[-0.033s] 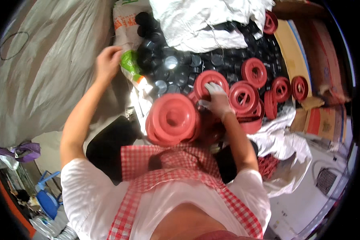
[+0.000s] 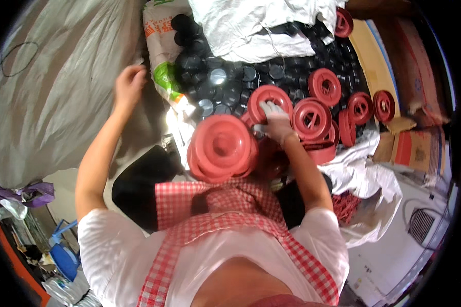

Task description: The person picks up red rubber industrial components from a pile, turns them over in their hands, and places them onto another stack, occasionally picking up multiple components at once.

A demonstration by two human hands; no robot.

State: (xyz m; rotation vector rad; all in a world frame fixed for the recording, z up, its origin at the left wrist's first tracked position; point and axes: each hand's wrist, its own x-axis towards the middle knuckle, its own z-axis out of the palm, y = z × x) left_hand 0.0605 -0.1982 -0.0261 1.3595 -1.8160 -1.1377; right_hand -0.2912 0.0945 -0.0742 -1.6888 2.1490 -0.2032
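Right hand (image 2: 277,122): laid over the near right part of a red ring (image 2: 258,102), its white-covered fingers (image 2: 271,109) slightly spread and reaching into the ring's middle. The thumb stands apart at the near edge. The ring lies directly under the fingers, its far and left rim exposed. Whether the fingers grip it or merely rest on it, I cannot tell.

Left hand (image 2: 130,84): raised in front of the large pale sheeting (image 2: 71,92), well apart from the ring; fingers curled inward. Blur prevents confirming whether anything is held.

Surroundings: a stack of red parts (image 2: 222,146) sits left of the right hand, near the apron (image 2: 182,202). Another red ring (image 2: 301,125) lies just right of the right hand. Black round pieces (image 2: 249,73) spread beyond.
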